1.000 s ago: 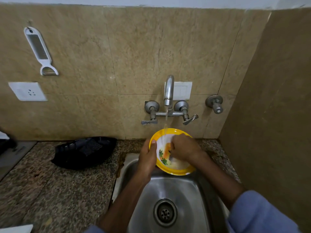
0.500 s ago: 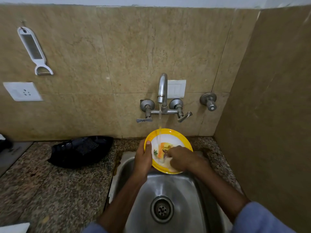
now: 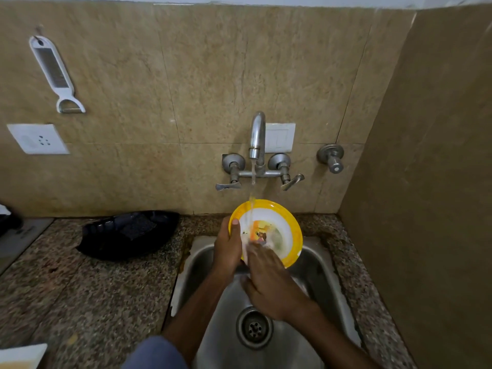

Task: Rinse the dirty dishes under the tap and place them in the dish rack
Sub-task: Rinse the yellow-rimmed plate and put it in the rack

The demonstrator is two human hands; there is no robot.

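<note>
Plate [image 3: 282, 222] tilted, far rim up.

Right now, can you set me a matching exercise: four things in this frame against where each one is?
Things:
1. plate
2. peeler
3. black tray
4. drain

Places:
A. hanging on the wall
B. on the counter
C. under the running tap
D. in the bottom of the sink

Pairs: 1-C, 2-A, 3-B, 4-D

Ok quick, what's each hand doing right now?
Left hand: closed around the yellow plate, gripping its rim with the thumb on top.
Right hand: open, fingers laid on the plate's wet face, holding nothing.
</note>
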